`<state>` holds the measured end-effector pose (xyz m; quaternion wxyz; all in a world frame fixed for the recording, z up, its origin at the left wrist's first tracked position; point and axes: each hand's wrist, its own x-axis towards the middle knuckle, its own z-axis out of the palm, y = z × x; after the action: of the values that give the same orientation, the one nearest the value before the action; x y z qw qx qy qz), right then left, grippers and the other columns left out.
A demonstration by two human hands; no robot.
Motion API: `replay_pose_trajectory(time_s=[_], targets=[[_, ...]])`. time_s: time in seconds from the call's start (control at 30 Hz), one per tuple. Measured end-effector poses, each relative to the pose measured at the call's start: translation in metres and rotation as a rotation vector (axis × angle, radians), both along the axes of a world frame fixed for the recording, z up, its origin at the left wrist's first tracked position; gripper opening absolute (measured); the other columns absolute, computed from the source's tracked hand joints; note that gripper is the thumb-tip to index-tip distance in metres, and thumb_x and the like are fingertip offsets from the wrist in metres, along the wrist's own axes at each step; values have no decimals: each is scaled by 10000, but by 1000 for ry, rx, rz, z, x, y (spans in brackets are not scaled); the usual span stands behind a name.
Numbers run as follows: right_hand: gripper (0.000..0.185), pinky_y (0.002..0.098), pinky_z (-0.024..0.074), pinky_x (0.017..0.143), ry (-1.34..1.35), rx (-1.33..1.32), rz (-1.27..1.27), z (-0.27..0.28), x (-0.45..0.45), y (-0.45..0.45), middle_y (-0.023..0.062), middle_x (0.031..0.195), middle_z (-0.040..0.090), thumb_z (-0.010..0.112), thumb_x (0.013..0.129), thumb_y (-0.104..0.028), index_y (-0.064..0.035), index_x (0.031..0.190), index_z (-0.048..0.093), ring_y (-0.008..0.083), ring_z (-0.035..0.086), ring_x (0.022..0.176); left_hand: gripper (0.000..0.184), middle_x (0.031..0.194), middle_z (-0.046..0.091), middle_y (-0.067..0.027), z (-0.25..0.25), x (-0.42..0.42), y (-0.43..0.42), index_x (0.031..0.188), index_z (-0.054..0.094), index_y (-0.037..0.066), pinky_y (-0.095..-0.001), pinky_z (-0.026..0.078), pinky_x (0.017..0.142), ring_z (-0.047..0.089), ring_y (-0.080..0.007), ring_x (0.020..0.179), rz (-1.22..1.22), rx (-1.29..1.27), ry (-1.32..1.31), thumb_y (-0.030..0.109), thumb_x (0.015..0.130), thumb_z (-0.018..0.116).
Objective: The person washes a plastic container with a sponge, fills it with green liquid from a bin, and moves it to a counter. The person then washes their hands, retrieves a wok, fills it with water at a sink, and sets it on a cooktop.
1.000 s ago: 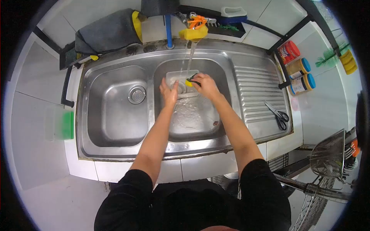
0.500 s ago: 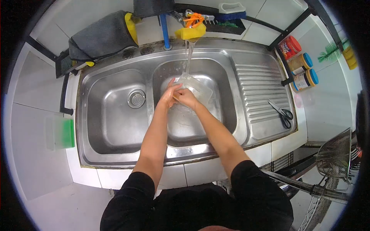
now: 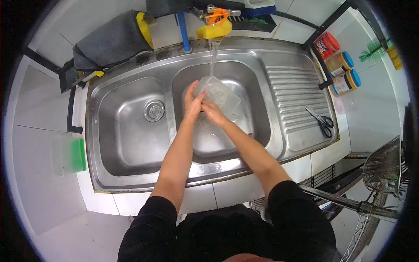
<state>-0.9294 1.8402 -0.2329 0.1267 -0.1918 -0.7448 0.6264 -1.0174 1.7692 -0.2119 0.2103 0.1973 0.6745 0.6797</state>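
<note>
A clear plastic container (image 3: 223,97) is tilted under the running water in the right basin. My left hand (image 3: 192,104) is at its left edge, fingers pointing up along the side. Close against it, my right hand (image 3: 213,112) is closed at the container's near corner. The two hands touch each other, and their fingers partly overlap. A small brownish spot shows between the palms, too little to name. Water falls from the tap, which has a yellow sponge (image 3: 214,30) and an orange tie (image 3: 218,16) around it.
Left of the hands lies a second basin (image 3: 131,126) with a drain strainer (image 3: 154,110). Scissors (image 3: 322,122) rest on the ribbed drainboard (image 3: 294,91). Jars (image 3: 345,82) stand at the right wall. A grey cloth (image 3: 113,41) hangs behind; a green-lidded box (image 3: 77,155) sits left.
The container has been raised and tilted up toward the water stream. My left fingers have moved up along its edge, and my right hand has shifted slightly. The camera view has turned a little.
</note>
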Motion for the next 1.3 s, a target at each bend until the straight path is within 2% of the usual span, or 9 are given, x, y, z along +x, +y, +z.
replay_pose_trajectory(time_s=[0.13, 0.23, 0.43, 0.57, 0.73, 0.87, 0.93, 1.13, 1.3], targets=[[427, 402, 366, 955, -97, 1016, 365, 1, 52, 29, 214, 1103, 582, 590, 798, -260, 45, 1096, 567, 331, 545, 1012, 744, 1269, 467, -185, -12, -9, 8, 1325, 440, 137, -359, 333, 1000, 441, -279, 1185, -35, -55, -37, 213, 659, 762], [460, 414, 377, 949, -492, 1158, 534, -2, 38, 36, 205, 1092, 587, 616, 760, -299, 51, 1057, 580, 334, 541, 1015, 920, 1318, 420, -207, -13, -6, 12, 1399, 283, 80, -363, 316, 1019, 406, -298, 1225, -27, -41, -56, 258, 646, 780], [487, 426, 387, 948, -392, 282, 75, 1, 13, 14, 194, 1127, 563, 665, 708, -294, 44, 1050, 584, 338, 484, 1095, 1021, 1401, 308, -209, -8, 24, 10, 1454, 96, 102, -368, 349, 1007, 389, -297, 1243, -113, -205, -100, 300, 694, 748], [372, 370, 383, 957, 82, 794, 164, 4, 28, 3, 183, 1153, 562, 629, 699, -206, 17, 996, 619, 332, 481, 1105, 881, 1351, 405, -200, -25, 1, 4, 1443, 165, 64, -358, 358, 990, 446, -296, 1201, -319, -132, -162, 279, 732, 639], [632, 401, 300, 1041, -619, 1272, 491, -2, 33, 37, 197, 1209, 502, 669, 675, -298, 57, 1171, 504, 373, 408, 1169, 821, 1236, 503, -235, -28, 4, 11, 1383, 315, 11, -332, 367, 967, 518, -319, 1102, -128, -168, -14, 291, 668, 608], [598, 406, 283, 1045, -708, 806, 377, 5, 14, 4, 187, 1188, 524, 664, 686, -261, 51, 1172, 509, 348, 441, 1140, 847, 1224, 510, -257, -24, -5, 11, 1365, 348, 9, -338, 365, 972, 524, -331, 1106, -123, -246, 49, 321, 630, 630], [405, 375, 333, 1007, -4, 853, 105, -27, 18, -10, 179, 1124, 569, 622, 709, -168, 27, 1063, 597, 321, 491, 1094, 855, 1231, 500, -271, 1, -10, 4, 1356, 365, 7, -339, 364, 975, 526, -334, 1108, -104, -273, -28, 345, 621, 642], [285, 351, 415, 893, -576, 859, 324, -7, 27, 23, 213, 1094, 565, 575, 745, -99, 9, 1008, 587, 332, 495, 1071, 1109, 1363, 328, -302, -25, 0, 12, 1431, 182, 35, -378, 316, 1032, 392, -371, 1237, -147, -424, 28, 501, 580, 721], [270, 408, 418, 879, -135, 475, 33, 20, 23, -7, 232, 1026, 585, 552, 821, -228, 6, 945, 609, 359, 540, 985, 1124, 1388, 290, -291, -5, 4, 3, 1451, 77, 70, -412, 279, 1055, 322, -395, 1278, -188, -123, 41, 385, 612, 756]])
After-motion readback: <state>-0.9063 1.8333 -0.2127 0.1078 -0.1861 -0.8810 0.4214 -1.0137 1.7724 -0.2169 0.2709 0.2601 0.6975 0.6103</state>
